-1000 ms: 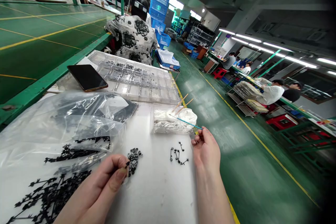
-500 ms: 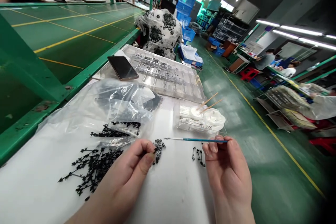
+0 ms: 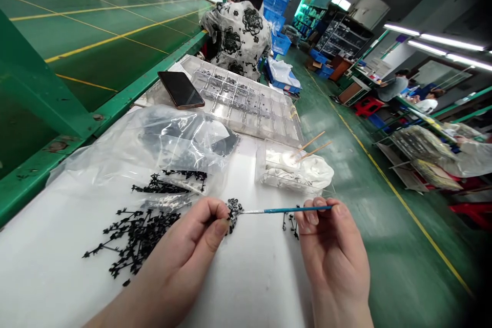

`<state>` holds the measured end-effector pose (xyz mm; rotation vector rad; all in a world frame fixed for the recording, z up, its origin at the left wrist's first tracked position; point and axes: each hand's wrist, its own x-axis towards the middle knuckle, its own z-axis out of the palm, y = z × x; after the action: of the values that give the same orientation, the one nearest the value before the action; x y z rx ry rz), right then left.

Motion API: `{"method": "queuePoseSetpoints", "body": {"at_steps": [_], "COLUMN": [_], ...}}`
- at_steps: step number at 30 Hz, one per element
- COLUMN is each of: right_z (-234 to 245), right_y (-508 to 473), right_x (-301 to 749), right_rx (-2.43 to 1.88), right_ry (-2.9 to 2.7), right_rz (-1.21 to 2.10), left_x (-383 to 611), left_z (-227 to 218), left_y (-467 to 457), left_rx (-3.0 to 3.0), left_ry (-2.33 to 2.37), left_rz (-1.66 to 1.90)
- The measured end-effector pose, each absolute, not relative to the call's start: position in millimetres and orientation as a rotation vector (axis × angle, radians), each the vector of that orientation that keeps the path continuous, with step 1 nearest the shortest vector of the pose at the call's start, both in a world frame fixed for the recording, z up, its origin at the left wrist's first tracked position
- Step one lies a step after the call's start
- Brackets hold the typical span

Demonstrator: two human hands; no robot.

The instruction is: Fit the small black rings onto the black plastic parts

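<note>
My left hand [image 3: 192, 246] is pinched shut on a small black part at the edge of a little heap of black rings [image 3: 233, 208] on the white table [image 3: 246, 277]. My right hand [image 3: 330, 246] grips the handle of a thin blue brush [image 3: 286, 209], held level, its tip touching the ring heap next to my left fingertips. A few small black pieces [image 3: 289, 223] lie under the brush, just left of my right hand.
Black plastic sprues [image 3: 134, 233] lie at the left beside a clear plastic bag [image 3: 161, 148]. Behind stand a clear box with white cloth and wooden sticks [image 3: 292, 169], a compartment tray [image 3: 246, 107] and a phone [image 3: 180, 89]. A person in a flowered top [image 3: 240, 36] sits beyond.
The brush has swung from pointing up and away to level, and its tip has moved left onto the ring heap. The camera has turned left and down toward the table.
</note>
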<state>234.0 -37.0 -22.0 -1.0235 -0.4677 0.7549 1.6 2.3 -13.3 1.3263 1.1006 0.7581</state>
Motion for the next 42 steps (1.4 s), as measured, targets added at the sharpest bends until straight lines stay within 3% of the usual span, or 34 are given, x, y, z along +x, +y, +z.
{"method": "queuePoseSetpoints", "body": {"at_steps": [42], "right_z": [-15.8], "right_y": [-37.4], "right_x": [240.9], "right_rx": [-1.029], "right_ry": [-0.437], "right_rz": [0.723], "left_x": [-7.7], "left_z": [-28.9], "left_y": [9.2], "left_rx": [1.447], "left_ry": [1.003], "left_rz": [0.698]}}
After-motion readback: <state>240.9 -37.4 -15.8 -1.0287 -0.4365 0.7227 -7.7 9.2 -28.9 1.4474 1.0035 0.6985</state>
